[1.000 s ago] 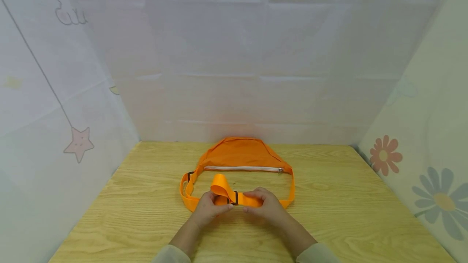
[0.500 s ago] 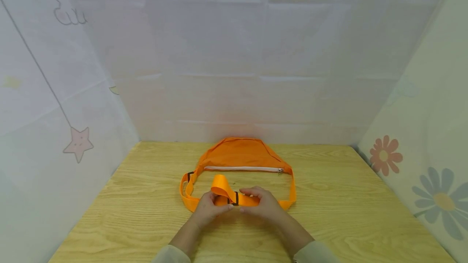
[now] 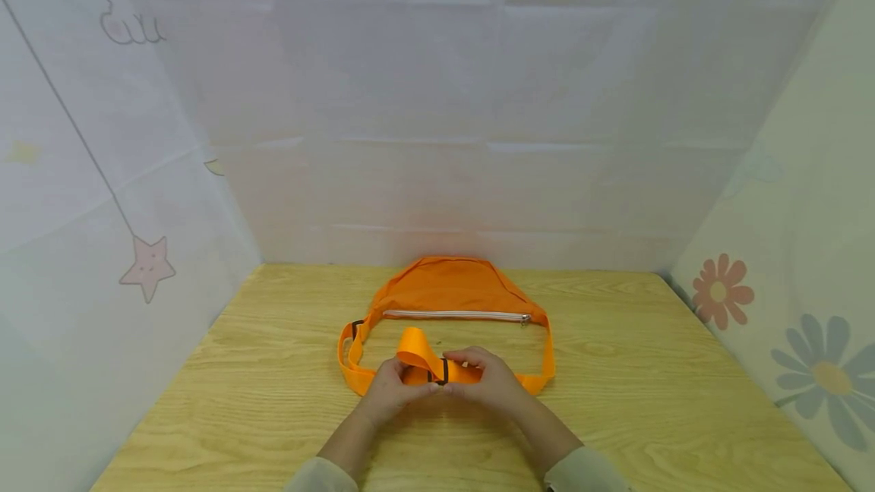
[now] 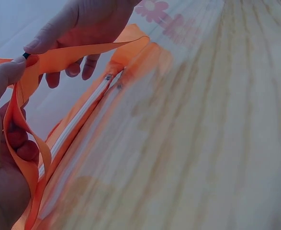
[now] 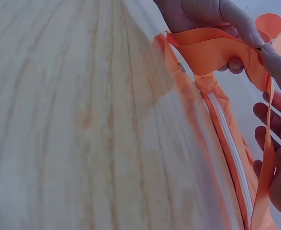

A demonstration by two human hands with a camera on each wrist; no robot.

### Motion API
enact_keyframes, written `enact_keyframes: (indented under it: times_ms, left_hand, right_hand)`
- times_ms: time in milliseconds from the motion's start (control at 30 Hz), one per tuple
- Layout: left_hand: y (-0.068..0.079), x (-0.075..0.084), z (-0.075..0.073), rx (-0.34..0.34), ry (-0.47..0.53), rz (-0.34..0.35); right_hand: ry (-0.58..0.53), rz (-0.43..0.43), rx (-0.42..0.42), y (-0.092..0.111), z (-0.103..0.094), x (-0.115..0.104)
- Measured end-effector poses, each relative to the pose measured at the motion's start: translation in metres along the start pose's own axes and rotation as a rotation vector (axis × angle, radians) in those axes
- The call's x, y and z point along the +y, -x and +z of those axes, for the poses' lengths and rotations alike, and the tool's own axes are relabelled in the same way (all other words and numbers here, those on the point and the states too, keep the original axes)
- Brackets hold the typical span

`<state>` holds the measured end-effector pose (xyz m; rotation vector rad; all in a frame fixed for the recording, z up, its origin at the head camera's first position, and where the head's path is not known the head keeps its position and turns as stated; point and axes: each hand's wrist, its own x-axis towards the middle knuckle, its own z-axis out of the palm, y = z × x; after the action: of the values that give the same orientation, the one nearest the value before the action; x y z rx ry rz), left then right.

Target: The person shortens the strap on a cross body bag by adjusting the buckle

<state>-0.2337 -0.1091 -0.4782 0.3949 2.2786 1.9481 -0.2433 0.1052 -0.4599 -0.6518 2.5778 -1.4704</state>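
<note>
An orange waist bag (image 3: 451,287) with a white zipper (image 3: 458,315) lies flat at the back of the table. Its orange strap (image 3: 540,383) runs round toward me, and a loop (image 3: 413,346) of it stands up between the hands. My left hand (image 3: 388,393) pinches the strap beside a black strap buckle (image 3: 445,371), thumb in front. From the other side my right hand (image 3: 502,386) grips the strap, its thumb tip at the buckle. In the left wrist view both thumbs nearly meet at the buckle (image 4: 26,55), which is mostly covered.
A second black buckle (image 3: 356,329) sits on the strap at the bag's left end. The wooden table (image 3: 239,416) is bounded by a pale back sheet (image 3: 437,112) and printed side sheets with a star (image 3: 148,268) and flowers (image 3: 722,291).
My right hand has slid a little left along the strap, closer to the buckle and the left thumb. The left hand and the bag have stayed nearly still.
</note>
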Motion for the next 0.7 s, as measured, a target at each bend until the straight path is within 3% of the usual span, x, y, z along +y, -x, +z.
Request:
enact_keyframes:
  times_ms: [467,700]
  left_hand:
    - [-0.0005,-0.0010,0.0000,-0.033,-0.017,0.007]
    - [-0.0003,0.0010,-0.0036,-0.044,-0.067,0.018]
  right_hand:
    - [0.024,-0.021,-0.015,-0.0013,0.0003,0.0044]
    - [0.029,0.002,0.022,-0.0010,-0.0014,0.0060]
